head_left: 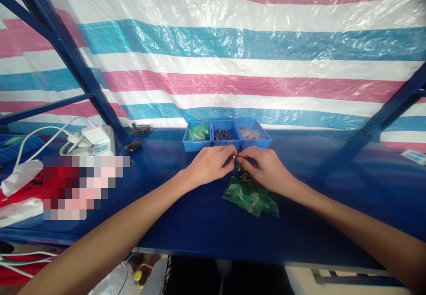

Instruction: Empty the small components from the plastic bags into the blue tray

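Observation:
Fingertips meet as my left hand (213, 163) and my right hand (262, 165) both pinch at one spot above the table. Between them shows a tiny pale, shiny part (234, 157), too small to name. Several small metal pieces (245, 176) lie just under my right hand, partly hidden by it. Nearer to me, flat green clear bags (244, 197) with slim pale and metallic pieces showing rest on the table. Right behind my hands stand three blue bins: the left bin (197, 145) has green bags, the middle bin (226, 143) small dark metal parts, the right bin (255, 143) pale bags.
At the left of the blue table (186, 224) are a white power strip (108, 142) with plugs and cables, a black mouse-like object (132, 147) and red cloth (28, 184). A striped plastic sheet (233, 42) hangs behind, with blue frame posts (96, 104) at the sides.

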